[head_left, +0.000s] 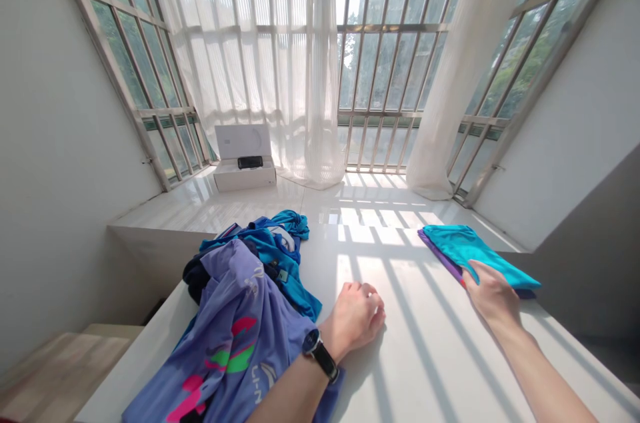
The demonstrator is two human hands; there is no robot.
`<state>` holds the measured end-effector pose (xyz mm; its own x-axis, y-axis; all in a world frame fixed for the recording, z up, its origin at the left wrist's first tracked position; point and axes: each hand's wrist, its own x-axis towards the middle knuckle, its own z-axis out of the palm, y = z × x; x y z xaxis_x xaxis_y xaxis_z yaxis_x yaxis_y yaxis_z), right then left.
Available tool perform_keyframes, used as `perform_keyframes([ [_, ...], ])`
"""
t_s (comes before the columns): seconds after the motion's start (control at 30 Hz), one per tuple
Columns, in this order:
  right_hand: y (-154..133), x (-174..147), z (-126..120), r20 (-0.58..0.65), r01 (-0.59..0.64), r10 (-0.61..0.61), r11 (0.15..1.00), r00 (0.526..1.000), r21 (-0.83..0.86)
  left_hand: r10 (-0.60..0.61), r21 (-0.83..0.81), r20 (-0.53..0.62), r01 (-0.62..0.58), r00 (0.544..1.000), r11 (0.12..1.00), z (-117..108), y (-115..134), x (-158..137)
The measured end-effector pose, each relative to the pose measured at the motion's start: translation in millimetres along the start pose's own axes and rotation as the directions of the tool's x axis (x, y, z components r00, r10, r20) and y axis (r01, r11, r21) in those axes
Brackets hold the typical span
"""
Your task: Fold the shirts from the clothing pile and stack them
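Note:
My right hand (493, 295) is at the near left edge of a folded turquoise garment (475, 246), thumb and fingers closed on its edge. Beneath that garment lies folded purple cloth (443, 260), its edge showing. My left hand (357, 316), with a black-strapped watch (320, 355) on the wrist, hovers over or rests on the white tabletop, fingers loosely curled in and nothing visible in them. Beside it on the left spreads a lavender shirt (230, 330) with pink and green prints. Crumpled blue and teal clothes (295, 286) are heaped behind that shirt.
The white table (400, 356) meets a windowsill ledge (320, 200). An open white box (245, 176) holding a black device (250, 162) stands on the ledge at the left. Sheer curtains (260, 43) hang before barred windows. A wooden surface (60, 370) is low at the left.

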<state>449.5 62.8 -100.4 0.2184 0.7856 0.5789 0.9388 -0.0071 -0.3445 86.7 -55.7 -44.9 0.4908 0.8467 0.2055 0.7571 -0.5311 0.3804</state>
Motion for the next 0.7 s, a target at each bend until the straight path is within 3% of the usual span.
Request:
perform_keyframes([
  [0.17,1,-2,-7,-0.002,-0.034,0.034,0.999,0.999,0.01,0.0,0.005,-0.015,0.0,1.0,1.0,1,1,0],
  [0.3,4,-4,-6,0.006,0.015,-0.015,1.0,1.0,0.013,0.009,0.01,-0.04,-0.009,0.999,1.0,4,0,0],
  [0.47,4,-10,-5,-0.044,0.01,-0.015,0.993,0.999,-0.117,0.014,0.03,-0.043,-0.012,0.999,0.999,4,-1,-1],
  [0.7,9,-10,-10,0.119,-0.051,0.071,0.986,0.99,-0.159,0.018,0.046,-0.057,-0.015,0.998,0.999,6,-2,-1],
])
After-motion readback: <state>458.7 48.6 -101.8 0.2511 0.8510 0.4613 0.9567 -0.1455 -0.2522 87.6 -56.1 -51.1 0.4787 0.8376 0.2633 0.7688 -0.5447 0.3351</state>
